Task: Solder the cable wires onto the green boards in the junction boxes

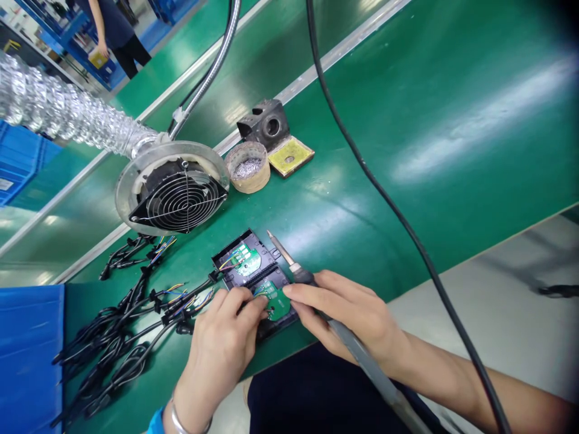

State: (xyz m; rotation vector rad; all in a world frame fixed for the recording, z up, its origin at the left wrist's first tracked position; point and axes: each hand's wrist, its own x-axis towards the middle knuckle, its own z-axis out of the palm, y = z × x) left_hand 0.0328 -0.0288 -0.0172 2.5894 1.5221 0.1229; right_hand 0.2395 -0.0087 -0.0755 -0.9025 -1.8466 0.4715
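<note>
A black jig [253, 272] on the green bench holds two small green circuit boards: a far one [246, 261] with coloured wires on it and a near one [277, 301]. My left hand [221, 346] pinches the near board's left edge, fingers closed. My right hand [348, 310] grips a soldering iron [289, 259], whose tip points up and away to the left, lifted off the boards. Its fingertips also touch the near board.
A bundle of black cables with coloured wire ends [126, 319] lies to the left. A fume fan [174, 193] on a foil duct, a tin of solder waste [247, 166], an iron stand with a yellow sponge [278, 138] sit behind. A thick black cord [398, 217] crosses right.
</note>
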